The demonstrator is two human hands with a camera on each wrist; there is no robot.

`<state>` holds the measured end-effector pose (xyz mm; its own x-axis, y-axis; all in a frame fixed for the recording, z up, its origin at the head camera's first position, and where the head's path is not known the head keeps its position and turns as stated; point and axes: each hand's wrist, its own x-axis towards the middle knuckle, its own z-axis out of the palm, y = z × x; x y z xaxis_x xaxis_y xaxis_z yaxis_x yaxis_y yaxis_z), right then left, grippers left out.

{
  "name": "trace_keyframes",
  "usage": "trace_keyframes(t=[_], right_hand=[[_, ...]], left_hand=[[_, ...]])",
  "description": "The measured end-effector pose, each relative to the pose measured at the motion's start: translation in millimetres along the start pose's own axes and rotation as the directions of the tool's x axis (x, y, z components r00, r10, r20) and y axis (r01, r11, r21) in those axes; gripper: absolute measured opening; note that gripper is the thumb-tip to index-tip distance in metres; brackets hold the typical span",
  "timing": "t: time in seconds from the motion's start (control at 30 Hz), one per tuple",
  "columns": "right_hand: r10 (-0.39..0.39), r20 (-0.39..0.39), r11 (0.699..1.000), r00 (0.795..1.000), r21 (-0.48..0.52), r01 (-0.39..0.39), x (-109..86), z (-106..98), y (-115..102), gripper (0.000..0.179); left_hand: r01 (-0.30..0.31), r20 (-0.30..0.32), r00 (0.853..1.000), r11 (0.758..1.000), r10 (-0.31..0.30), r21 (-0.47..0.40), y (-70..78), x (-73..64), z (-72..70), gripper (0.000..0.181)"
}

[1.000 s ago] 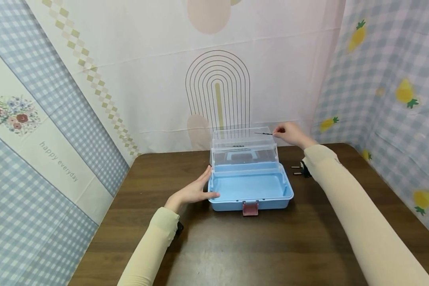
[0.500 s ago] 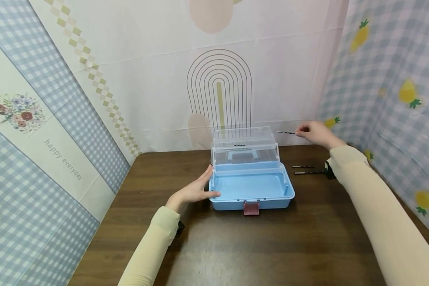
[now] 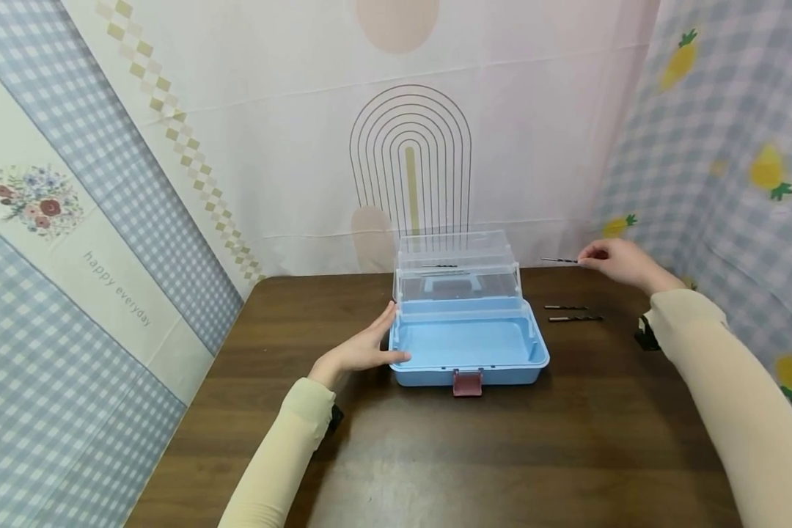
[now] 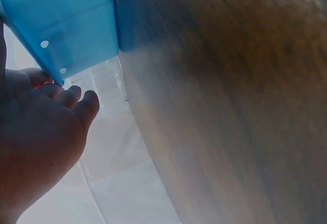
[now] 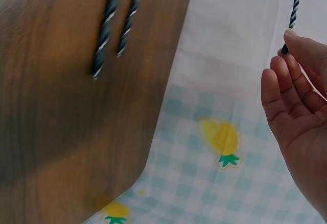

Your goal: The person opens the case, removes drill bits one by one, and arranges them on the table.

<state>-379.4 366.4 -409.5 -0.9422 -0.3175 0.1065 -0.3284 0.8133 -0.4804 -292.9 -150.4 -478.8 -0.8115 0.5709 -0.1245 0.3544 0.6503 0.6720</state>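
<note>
My right hand (image 3: 623, 262) pinches a thin dark twist drill bit (image 3: 557, 259) by its fluted end, between thumb and fingertips. It hovers above the table's back right part. In the right wrist view, the silvery shank of the held drill bit (image 5: 295, 9) points up and away. My left hand (image 3: 358, 350) rests on the left side of an open light-blue toolbox (image 3: 429, 378). Its fingers lie fairly straight along the side, and the thumb reaches over the front left rim. On the clear upper trays lie a dark drill bit (image 3: 444, 266) and a pale thin rod (image 3: 452, 273).
Right of the toolbox, a thinner drill bit (image 3: 566, 307) and a thicker drill bit (image 3: 576, 319) lie side by side on the brown wooden table (image 3: 396, 455). A pink latch (image 3: 467, 383) hangs at the box's front. Behind the table hangs a pale cloth (image 3: 534, 147).
My right hand has carried the drill bit rightward from above the clear tray and slightly down over the table. The two drill bits on the table have come fully into view. My left hand stays put.
</note>
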Motion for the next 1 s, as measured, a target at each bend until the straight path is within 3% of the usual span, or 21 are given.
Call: trace_keyframes(t=[0.23,0.5,1.0], right_hand=[[-0.059,0.015,0.998,0.998,-0.014,0.059,-2.0,8,16,0.018],[-0.063,0.056,0.998,0.996,-0.025,0.064,-6.9,27,41,0.017],[-0.04,0.096,0.999,0.995,0.033,0.037,-36.0,50,60,0.014]], left_hand=[[0.027,-0.018,0.999,1.0,-0.027,-0.005,3.5,5.9,-1.3,0.106],[0.036,-0.028,0.999,0.999,-0.036,0.005,2.3,15.9,0.0,0.105],[0.031,-0.029,0.999,1.0,-0.031,0.007,0.0,15.9,1.1,0.106]])
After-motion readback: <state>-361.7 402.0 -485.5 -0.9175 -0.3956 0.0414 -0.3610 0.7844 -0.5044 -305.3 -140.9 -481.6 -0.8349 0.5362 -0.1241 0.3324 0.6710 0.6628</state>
